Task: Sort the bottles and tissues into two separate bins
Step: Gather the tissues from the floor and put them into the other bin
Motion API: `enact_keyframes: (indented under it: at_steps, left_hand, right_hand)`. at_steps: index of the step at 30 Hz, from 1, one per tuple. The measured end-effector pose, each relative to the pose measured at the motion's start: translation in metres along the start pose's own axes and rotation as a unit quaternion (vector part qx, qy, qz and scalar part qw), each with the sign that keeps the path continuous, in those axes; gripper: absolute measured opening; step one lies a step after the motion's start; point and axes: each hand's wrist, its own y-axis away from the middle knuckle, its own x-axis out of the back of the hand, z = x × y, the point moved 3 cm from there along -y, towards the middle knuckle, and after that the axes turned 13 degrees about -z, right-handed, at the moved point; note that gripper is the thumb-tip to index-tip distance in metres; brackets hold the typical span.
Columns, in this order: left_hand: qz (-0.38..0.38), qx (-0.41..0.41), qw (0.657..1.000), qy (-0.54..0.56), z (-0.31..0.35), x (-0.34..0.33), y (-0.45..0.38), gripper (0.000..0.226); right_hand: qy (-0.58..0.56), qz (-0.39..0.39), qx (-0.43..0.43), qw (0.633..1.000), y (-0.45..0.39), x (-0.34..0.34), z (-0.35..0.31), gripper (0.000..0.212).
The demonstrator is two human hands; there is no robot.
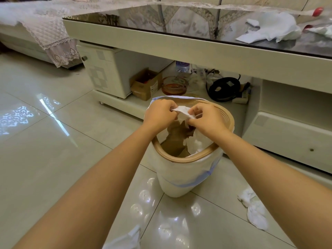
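Your left hand [160, 112] and right hand [206, 118] both pinch one crumpled white tissue [182, 110], stretched between them. Directly beneath your grip sits the open bin [181, 177], with more tissue inside.

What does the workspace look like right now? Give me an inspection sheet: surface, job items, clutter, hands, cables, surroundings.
Surface: glossy tiled floor; glass-topped table behind the bin.
Job's things: lined bin on the floor, tissues inside; one tissue held above its opening; loose tissues on floor and more tissues on table. Bottle on the table's lower shelf.
Clutter: cardboard box, amber glass dish, black appliance on the shelf.
Hands: left hand and right hand both pinch the tissue.
Cables: black cord by the appliance.
Surroundings: sofa with lace cover at left.
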Motion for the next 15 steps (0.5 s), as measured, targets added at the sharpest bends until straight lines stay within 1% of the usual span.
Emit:
enact_keyframes:
  at_steps: [5, 8, 10, 12, 15]
  left_hand:
    - [0.01, 0.013, 0.999, -0.049, 0.001, -0.002, 0.001, 0.021]
    - [0.041, 0.01, 0.995, -0.089, 0.004, -0.002, 0.005, 0.034]
    - [0.069, -0.007, 0.99, -0.124, 0.008, -0.001, 0.01, 0.041]
    - [0.092, -0.024, 0.984, -0.148, 0.013, 0.0, 0.015, 0.039]
    - [0.116, -0.032, 0.983, -0.138, 0.021, -0.004, 0.024, 0.023]
  right_hand:
    - [0.08, -0.011, -0.001, 0.997, 0.003, -0.002, -0.003, 0.015]
    - [0.146, -0.009, -0.007, 0.989, 0.012, 0.0, -0.007, 0.018]
    - [0.151, -0.012, 0.0, 0.989, 0.021, 0.004, -0.008, 0.02]
    - [0.141, -0.008, 0.009, 0.99, 0.032, 0.012, -0.007, 0.02]
    - [0.146, 0.004, 0.022, 0.989, 0.054, 0.029, 0.001, 0.021]
